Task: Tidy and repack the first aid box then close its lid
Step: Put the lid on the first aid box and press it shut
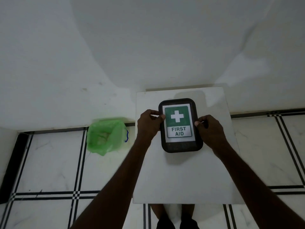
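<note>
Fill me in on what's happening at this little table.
A person stands at a small white table with both hands on a dark first aid box. The left hand and right hand grip its opposite long sides, thumbs over the rim. The lid, with its green FIRST AID label, is on. A bin lined with a green bag sits on the floor to the left.

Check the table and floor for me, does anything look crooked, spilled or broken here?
Nothing stands out. The first aid box lies flat on the white table with its lid on, a little turned against the table's edges, the left hand and right hand at its sides. The green-lined bin stands upright on the floor.
</note>
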`<state>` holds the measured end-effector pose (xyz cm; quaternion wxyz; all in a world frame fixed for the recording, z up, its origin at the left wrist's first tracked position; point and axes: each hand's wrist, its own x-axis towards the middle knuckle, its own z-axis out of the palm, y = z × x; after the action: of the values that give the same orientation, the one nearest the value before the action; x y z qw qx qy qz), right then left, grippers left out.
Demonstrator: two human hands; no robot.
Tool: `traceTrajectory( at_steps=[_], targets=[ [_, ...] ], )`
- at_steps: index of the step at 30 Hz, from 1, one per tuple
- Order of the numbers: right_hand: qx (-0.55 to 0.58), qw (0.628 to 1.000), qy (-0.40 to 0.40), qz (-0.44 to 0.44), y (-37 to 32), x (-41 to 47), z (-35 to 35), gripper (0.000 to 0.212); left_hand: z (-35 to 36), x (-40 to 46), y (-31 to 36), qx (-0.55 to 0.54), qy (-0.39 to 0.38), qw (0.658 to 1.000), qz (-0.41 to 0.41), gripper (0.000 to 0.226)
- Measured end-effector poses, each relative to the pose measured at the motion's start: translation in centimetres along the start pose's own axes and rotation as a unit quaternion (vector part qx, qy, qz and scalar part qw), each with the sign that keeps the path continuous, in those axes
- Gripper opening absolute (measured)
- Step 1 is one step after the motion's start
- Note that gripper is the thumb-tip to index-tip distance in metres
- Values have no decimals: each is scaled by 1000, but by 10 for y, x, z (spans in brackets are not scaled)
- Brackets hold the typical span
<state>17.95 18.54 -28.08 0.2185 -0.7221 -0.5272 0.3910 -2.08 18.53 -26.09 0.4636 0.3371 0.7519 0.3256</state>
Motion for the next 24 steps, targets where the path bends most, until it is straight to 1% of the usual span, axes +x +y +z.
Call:
traceTrajectory(
  at_steps=[2, 4, 6, 8, 10, 13, 15, 17, 18, 20, 22, 24],
  targets=[
    [-47, 998, 40, -27, 3, -10, 5, 25, 12, -11, -7, 76, 41, 996, 32, 30],
    [-101, 992, 68, -46, 8, -18, 13, 30, 26, -27, -15, 171, 76, 981, 46, 40],
    [-130, 986, 85, -64, 15, -20, 22, 37, 35, -37, -21, 223, 99, 969, 38, 50],
    [-120, 986, 85, -72, 20, -19, 27, 46, 37, -38, -24, 246, 112, 963, 24, 56],
    [-83, 991, 79, -65, 24, -19, 29, 53, 39, -35, -26, 242, 117, 963, 24, 58],
    [-51, 994, 80, -58, 24, -19, 31, 54, 41, -36, -24, 232, 135, 963, 30, 56],
    [-44, 995, 70, -51, 24, -18, 32, 55, 40, -38, -23, 213, 133, 967, 35, 52],
    [-48, 997, 51, -40, 23, -18, 28, 57, 36, -39, -25, 172, 101, 979, 40, 47],
    [-54, 997, 39, -33, 22, -17, 25, 59, 30, -38, -28, 130, 79, 988, 29, 49],
    [-46, 999, -1, 5, 19, -14, 16, 60, 13, -39, -38, 17, 11, 999, -43, 49],
    [11, 995, -69, 68, 17, -10, 5, 55, -5, -49, -50, -75, -74, 987, -120, 44],
    [77, 980, -130, 129, 17, -7, -7, 50, -13, -63, -61, -112, -118, 974, -154, 46]
  ],
)
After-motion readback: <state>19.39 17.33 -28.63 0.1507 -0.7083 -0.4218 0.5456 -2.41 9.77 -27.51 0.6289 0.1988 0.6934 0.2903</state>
